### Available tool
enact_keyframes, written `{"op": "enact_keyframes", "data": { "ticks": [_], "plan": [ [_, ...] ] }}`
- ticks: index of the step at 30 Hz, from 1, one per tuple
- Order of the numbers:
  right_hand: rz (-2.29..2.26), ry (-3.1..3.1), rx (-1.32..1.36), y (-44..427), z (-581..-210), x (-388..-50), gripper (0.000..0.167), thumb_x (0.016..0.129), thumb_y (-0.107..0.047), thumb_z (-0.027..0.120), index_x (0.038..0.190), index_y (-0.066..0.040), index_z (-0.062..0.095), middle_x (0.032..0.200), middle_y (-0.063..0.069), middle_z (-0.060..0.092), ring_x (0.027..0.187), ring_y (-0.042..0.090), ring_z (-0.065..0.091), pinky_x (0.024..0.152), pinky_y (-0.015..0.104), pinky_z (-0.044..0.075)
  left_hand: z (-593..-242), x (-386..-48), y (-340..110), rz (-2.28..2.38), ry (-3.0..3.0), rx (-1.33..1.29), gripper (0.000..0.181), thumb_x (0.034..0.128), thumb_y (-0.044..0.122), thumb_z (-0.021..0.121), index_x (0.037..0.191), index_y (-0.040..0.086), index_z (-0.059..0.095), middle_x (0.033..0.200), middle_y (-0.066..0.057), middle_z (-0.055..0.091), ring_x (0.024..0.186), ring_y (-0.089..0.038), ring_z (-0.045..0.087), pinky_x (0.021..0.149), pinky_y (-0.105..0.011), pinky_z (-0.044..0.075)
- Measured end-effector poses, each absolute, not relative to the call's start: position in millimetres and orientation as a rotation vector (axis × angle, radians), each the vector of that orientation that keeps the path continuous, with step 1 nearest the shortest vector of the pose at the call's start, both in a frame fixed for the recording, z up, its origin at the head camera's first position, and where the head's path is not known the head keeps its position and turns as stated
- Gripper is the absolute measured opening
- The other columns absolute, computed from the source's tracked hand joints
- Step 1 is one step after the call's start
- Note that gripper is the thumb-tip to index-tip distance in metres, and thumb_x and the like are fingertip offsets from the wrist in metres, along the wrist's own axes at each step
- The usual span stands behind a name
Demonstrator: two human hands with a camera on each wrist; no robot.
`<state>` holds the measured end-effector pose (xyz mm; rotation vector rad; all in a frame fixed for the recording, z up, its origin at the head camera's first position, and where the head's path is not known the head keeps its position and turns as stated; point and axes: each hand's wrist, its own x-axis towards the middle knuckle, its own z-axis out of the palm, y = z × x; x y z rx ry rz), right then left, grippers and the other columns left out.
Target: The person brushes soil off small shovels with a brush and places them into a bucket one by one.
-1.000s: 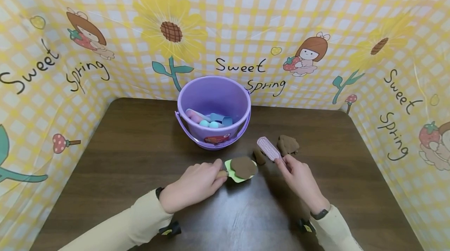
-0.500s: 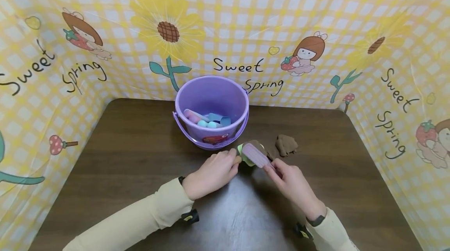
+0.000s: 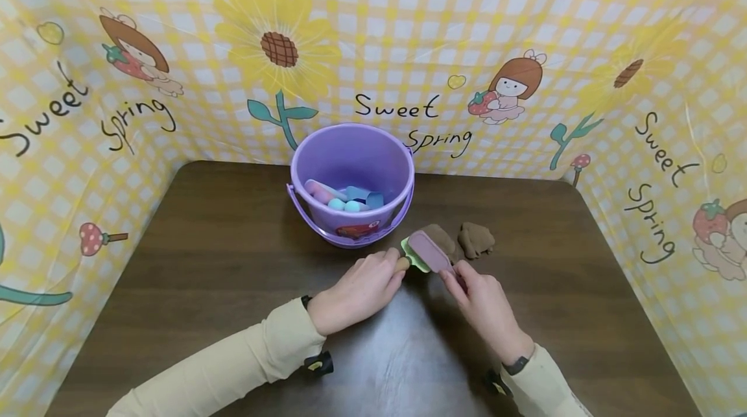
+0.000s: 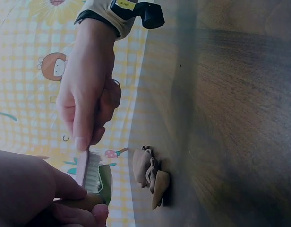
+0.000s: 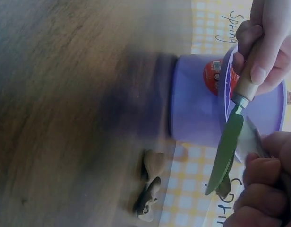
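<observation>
My left hand (image 3: pixel 360 292) grips the wooden handle (image 4: pixel 86 202) of a small green trowel (image 3: pixel 415 261), raised above the table. My right hand (image 3: pixel 487 310) pinches a lilac brush (image 3: pixel 430 250) by its handle, back upward. In the left wrist view, pale bristles (image 4: pixel 93 177) face the trowel's blade. A brown, sand-like lump (image 3: pixel 439 235) shows just past the brush; whether it rests on the blade or the table I cannot tell. In the right wrist view, some brown stuff (image 5: pixel 224 187) shows by the trowel's tip. Another brown lump (image 3: pixel 475 240) lies on the table to the right.
A purple bucket (image 3: pixel 353 144) stands behind the hands, its handle hanging at the front. Inside lie pink and blue toys (image 3: pixel 347 198). The dark wooden table (image 3: pixel 233 229) is bounded by a yellow checked cloth (image 3: pixel 397 34) at the back and sides.
The trowel has moved right and away from me, toward the lumps. The brush has come left over its blade. The brown lump that covered the blade now shows beyond the brush.
</observation>
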<state>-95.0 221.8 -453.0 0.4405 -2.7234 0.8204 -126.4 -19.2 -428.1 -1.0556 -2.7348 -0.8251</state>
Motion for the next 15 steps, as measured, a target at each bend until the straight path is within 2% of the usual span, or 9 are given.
{"op": "enact_keyframes", "data": {
  "ticks": [15],
  "plan": [
    [0.923,-2.796,0.201,229.6,-454.3,-99.5,0.021,0.101,-0.019,0.070,0.085,-0.010,0.061,0.064,-0.004,0.043,0.054,0.011,0.040,0.050,0.026,0.033,-431.3,-121.8,-22.0,-0.868,-2.732,-1.059,0.016,0.1005,0.007,0.066,0.089,0.009,0.055,0.076,0.000,0.039,0.068,-0.015,0.048,0.058,-0.029,0.044]
  ]
}}
